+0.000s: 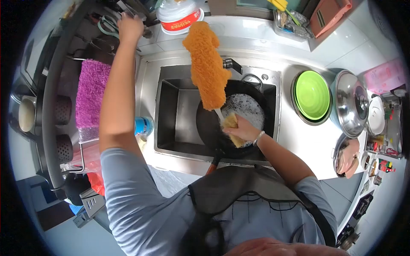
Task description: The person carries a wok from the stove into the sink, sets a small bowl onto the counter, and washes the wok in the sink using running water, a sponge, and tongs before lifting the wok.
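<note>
My right hand (247,129) grips a yellow sponge (232,137) inside a dark wok (208,130). Foamy water (244,110) fills the middle of the wok, which sits in the right part of the sink (176,150), its wooden handle (212,167) pointing towards me. At the upper left, my left hand (130,27) reaches up to a rack with its fingers closed. Metal pieces show around that hand, but what it holds is not clear. Scissors (107,26) with pale green handles hang just left of it.
An orange fuzzy cover (207,66) hangs over the sink beside a black tap handle (232,65). Green bowls (313,94) and a lidded pot (351,102) stand right. A purple cloth (92,94) hangs left, near a blue bottle (143,126). A white-lidded tub (179,17) stands behind.
</note>
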`<act>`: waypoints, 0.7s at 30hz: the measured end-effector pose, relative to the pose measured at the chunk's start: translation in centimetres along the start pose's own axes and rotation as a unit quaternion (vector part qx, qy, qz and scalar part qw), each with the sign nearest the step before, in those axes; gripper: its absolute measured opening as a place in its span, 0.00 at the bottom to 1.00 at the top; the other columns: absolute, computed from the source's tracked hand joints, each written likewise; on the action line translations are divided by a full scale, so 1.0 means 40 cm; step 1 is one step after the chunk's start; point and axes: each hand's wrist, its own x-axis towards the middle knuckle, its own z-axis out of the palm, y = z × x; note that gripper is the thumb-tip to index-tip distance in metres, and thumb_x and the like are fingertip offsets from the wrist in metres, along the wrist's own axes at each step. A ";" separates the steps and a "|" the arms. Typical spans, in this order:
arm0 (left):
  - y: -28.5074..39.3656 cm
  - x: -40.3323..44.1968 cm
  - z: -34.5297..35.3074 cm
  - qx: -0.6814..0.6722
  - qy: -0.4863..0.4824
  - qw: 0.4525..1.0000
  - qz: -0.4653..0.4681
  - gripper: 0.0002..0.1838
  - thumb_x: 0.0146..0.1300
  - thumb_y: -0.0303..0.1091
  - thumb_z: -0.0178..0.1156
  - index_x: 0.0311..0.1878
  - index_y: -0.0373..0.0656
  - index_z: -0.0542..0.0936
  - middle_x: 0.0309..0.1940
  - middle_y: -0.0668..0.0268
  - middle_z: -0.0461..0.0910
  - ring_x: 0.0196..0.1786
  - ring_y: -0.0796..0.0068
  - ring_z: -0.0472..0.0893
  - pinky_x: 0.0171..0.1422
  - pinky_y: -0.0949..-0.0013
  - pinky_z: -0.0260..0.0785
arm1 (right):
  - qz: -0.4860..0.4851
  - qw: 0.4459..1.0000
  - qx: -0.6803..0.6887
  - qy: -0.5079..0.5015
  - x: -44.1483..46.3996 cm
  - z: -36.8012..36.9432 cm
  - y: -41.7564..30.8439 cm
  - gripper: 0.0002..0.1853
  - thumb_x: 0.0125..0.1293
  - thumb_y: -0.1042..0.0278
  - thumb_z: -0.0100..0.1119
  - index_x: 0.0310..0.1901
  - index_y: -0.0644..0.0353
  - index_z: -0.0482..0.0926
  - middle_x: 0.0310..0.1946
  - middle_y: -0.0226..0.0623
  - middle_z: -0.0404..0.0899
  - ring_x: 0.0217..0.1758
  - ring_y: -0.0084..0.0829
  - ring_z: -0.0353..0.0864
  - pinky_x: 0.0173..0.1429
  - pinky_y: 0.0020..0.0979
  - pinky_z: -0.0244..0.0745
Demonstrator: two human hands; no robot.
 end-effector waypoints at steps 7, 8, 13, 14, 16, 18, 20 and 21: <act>0.010 -0.705 -0.126 -0.075 -0.015 0.994 0.083 0.10 0.64 0.26 0.57 0.47 0.34 0.73 0.39 0.50 0.74 0.45 0.51 0.76 0.50 0.58 0.68 | 0.008 0.998 0.058 0.024 0.029 -0.133 -0.021 0.26 0.56 0.59 0.71 0.52 0.64 0.75 0.44 0.41 0.83 0.46 0.33 0.83 0.52 0.33 0.77; 0.001 -0.821 -0.137 -0.183 -0.157 0.970 0.004 0.08 0.66 0.30 0.57 0.43 0.36 0.74 0.33 0.52 0.75 0.40 0.53 0.77 0.45 0.59 0.69 | -0.005 0.995 0.086 0.046 0.034 -0.149 -0.009 0.25 0.56 0.60 0.71 0.52 0.63 0.75 0.44 0.39 0.83 0.46 0.31 0.83 0.52 0.33 0.77; -0.034 -1.293 -0.171 -0.117 -0.476 0.865 -0.110 0.22 0.60 0.51 0.65 0.35 0.38 0.74 0.30 0.54 0.79 0.36 0.53 0.81 0.41 0.55 0.72 | -0.045 0.974 0.197 0.106 0.047 -0.230 -0.075 0.20 0.59 0.65 0.70 0.51 0.62 0.76 0.41 0.33 0.82 0.42 0.24 0.81 0.48 0.30 0.77; -0.017 -1.323 -0.182 -0.103 -0.503 0.848 -0.128 0.24 0.59 0.53 0.65 0.35 0.38 0.74 0.30 0.54 0.80 0.36 0.53 0.81 0.41 0.55 0.73 | -0.040 0.973 0.201 0.110 0.053 -0.239 -0.104 0.20 0.59 0.65 0.69 0.51 0.62 0.77 0.41 0.32 0.82 0.42 0.24 0.81 0.47 0.30 0.77; 0.010 -1.364 -0.196 -0.076 -0.556 0.812 -0.162 0.26 0.57 0.57 0.66 0.35 0.38 0.74 0.30 0.53 0.81 0.36 0.51 0.82 0.41 0.54 0.73 | -0.059 0.970 0.211 0.106 0.076 -0.249 -0.151 0.19 0.60 0.65 0.68 0.51 0.62 0.77 0.40 0.33 0.82 0.41 0.24 0.81 0.47 0.30 0.77; 0.018 -1.375 -0.194 -0.059 -0.558 0.813 -0.154 0.27 0.56 0.58 0.65 0.35 0.38 0.75 0.30 0.53 0.81 0.36 0.51 0.82 0.41 0.54 0.73 | -0.106 0.964 0.226 0.090 0.104 -0.246 -0.198 0.19 0.61 0.64 0.68 0.51 0.62 0.76 0.40 0.33 0.83 0.41 0.24 0.81 0.46 0.29 0.77; 0.013 -1.391 -0.178 -0.071 -0.557 0.816 -0.137 0.26 0.57 0.56 0.65 0.34 0.38 0.75 0.30 0.51 0.82 0.36 0.50 0.83 0.41 0.54 0.73 | -0.133 0.977 0.149 0.076 0.117 -0.232 -0.241 0.19 0.62 0.63 0.67 0.51 0.62 0.76 0.40 0.33 0.83 0.41 0.25 0.81 0.46 0.29 0.77; -0.002 -1.413 -0.158 -0.090 -0.555 0.817 -0.125 0.25 0.57 0.54 0.65 0.34 0.37 0.76 0.30 0.51 0.82 0.36 0.50 0.83 0.41 0.54 0.73 | -0.145 0.981 0.110 0.068 0.117 -0.226 -0.259 0.19 0.62 0.63 0.67 0.51 0.62 0.76 0.39 0.33 0.83 0.41 0.25 0.81 0.46 0.29 0.77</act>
